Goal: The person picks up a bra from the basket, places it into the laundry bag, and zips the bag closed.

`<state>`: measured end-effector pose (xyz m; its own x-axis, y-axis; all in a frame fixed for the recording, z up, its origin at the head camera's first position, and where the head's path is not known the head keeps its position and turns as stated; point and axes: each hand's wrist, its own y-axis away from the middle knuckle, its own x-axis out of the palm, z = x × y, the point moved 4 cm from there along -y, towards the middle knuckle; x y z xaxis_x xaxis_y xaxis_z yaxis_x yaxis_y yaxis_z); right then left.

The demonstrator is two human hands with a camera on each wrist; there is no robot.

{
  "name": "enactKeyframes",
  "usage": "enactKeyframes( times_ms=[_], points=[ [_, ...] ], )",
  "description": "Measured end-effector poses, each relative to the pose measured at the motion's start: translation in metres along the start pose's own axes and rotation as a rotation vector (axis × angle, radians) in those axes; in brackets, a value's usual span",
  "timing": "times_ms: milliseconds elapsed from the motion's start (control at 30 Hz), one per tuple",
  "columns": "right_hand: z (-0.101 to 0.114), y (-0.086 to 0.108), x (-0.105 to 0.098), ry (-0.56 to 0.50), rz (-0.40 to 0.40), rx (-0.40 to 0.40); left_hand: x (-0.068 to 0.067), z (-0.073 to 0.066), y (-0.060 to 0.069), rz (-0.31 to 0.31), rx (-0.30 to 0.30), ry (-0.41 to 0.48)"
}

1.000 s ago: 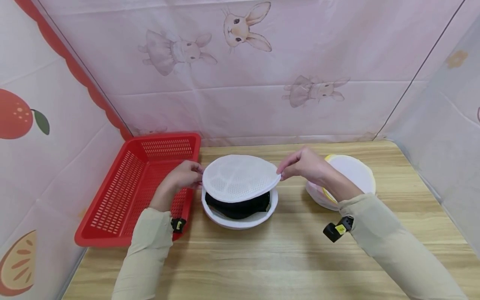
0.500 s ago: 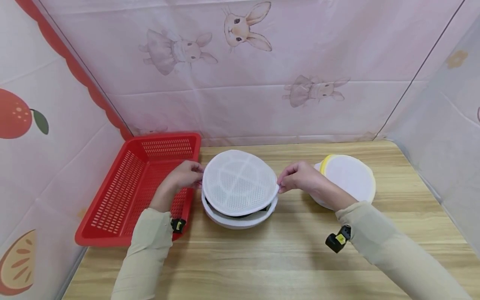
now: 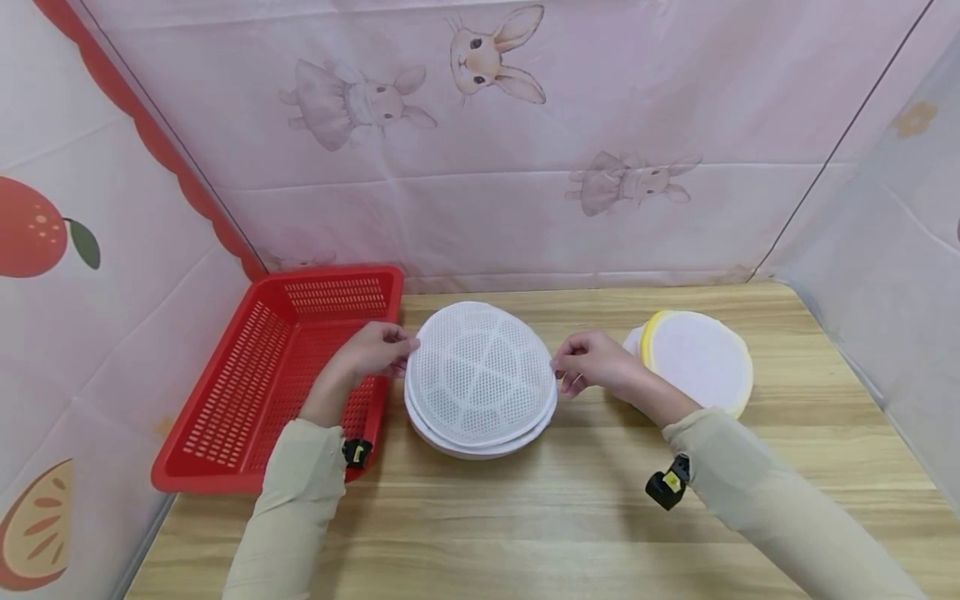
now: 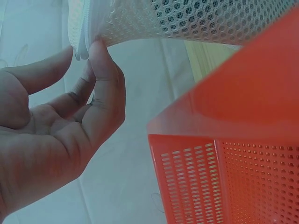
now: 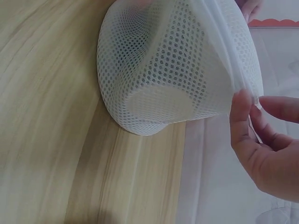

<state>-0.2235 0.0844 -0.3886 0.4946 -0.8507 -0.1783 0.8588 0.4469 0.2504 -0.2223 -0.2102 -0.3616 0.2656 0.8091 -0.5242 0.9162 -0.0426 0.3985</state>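
Note:
A round white mesh laundry bag (image 3: 480, 375) stands on the table between my hands, its mesh lid lying over the opening. The black item inside is out of sight in the head view; dark shapes show faintly through the mesh in the wrist views. My left hand (image 3: 378, 350) pinches the left edge of the bag's rim between thumb and finger, where a zip-like seam (image 4: 83, 32) runs. On the opposite side my right hand (image 3: 596, 360) pinches the rim near the seam (image 5: 233, 60).
A red perforated plastic basket (image 3: 206, 475) stands to the left, close beside my left forearm. Behind my right hand lies another round white bag with yellow trim (image 3: 697, 358). Fabric walls with rabbit prints (image 3: 480, 225) border the wooden table (image 3: 525, 525).
The mesh lid has come down from its raised tilt and now covers the black item. My right hand has lowered with its edge; the left hand has stayed nearly in place.

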Motion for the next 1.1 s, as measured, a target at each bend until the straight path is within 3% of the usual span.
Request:
enactKeyframes(
  times_ms=[200,533,1100],
  points=[
    [-0.002,-0.001,-0.001,0.055,-0.005,-0.013,0.000,0.001,-0.001,0.005,0.015,-0.011],
    [-0.001,-0.006,-0.006,0.086,-0.034,0.019,0.006,-0.001,0.001,0.034,0.105,-0.042],
    [0.005,-0.013,-0.008,0.081,-0.077,-0.034,0.024,-0.018,0.009,0.035,0.359,-0.096]
  ],
)
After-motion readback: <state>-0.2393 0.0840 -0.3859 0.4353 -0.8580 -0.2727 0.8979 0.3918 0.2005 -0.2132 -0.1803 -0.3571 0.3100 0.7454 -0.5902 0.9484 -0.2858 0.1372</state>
